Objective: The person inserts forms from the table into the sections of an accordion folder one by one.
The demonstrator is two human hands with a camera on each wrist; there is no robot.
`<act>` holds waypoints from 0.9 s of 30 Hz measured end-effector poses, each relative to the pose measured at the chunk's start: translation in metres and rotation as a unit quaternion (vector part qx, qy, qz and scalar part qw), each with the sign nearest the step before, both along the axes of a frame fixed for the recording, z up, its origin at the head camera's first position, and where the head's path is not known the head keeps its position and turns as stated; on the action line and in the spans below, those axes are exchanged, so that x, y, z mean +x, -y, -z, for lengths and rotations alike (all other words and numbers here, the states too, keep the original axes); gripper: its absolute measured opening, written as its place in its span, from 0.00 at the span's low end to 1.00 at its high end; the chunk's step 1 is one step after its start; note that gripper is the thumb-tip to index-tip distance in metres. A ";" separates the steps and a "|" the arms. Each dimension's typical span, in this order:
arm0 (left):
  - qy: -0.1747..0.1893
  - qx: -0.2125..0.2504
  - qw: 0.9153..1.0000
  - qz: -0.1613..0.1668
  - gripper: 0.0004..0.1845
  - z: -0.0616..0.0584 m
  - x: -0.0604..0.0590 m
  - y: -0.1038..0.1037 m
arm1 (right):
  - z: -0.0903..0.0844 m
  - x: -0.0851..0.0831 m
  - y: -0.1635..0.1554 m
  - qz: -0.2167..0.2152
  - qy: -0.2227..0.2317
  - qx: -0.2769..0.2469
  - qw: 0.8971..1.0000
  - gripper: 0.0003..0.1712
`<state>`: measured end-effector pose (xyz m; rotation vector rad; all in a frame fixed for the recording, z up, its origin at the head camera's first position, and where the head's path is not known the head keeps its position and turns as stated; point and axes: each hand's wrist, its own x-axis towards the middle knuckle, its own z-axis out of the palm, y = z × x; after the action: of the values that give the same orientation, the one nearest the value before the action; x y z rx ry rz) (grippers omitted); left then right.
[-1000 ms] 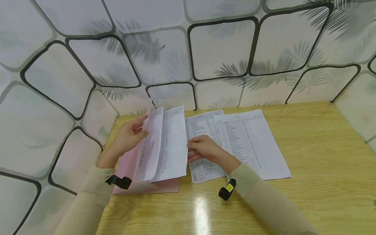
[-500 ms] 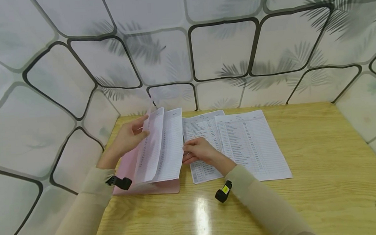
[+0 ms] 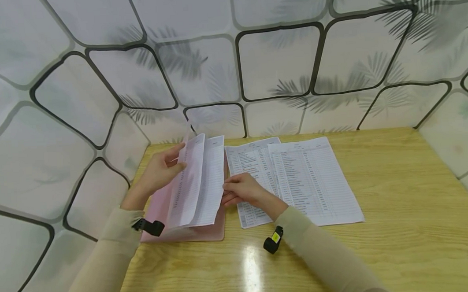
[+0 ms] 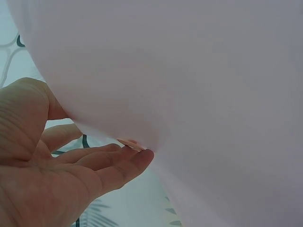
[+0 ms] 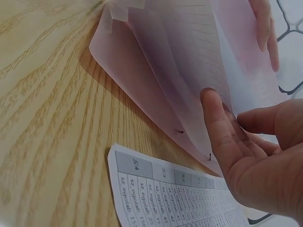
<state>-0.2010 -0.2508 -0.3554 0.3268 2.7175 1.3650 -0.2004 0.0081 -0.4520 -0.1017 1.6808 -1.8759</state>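
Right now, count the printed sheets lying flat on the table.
2. One sheet lies under the right hand; the other sheet overlaps its right edge. More pages stand lifted in the pink folder, held by the left hand; some may be hidden.

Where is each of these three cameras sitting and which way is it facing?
Head: above, facing forward and down at the table; both sleeves, left hand and right hand show.
Left wrist: under the left hand, facing a raised sheet; palm and fingers show.
Right wrist: low by the table, facing the pink folder; right hand's fingers show.
Shared: the head and right wrist views both show the folder and the printed sheet.
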 end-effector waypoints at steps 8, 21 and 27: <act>0.002 0.000 1.000 -0.001 0.33 0.002 -0.001 0.001 | 0.005 0.000 0.008 0.001 0.003 -0.007 1.000 0.18; -0.004 0.005 1.000 0.002 0.34 0.002 -0.001 0.002 | 0.006 0.002 0.016 0.004 0.012 -0.004 1.000 0.16; -0.008 0.004 1.000 0.004 0.33 0.002 -0.001 0.002 | 0.007 0.003 0.019 0.005 0.009 -0.003 1.000 0.15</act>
<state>-0.2023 -0.2531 -0.3572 0.3512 2.7198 1.3785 -0.1978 -0.0113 -0.4588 -0.0798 1.6678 -1.8829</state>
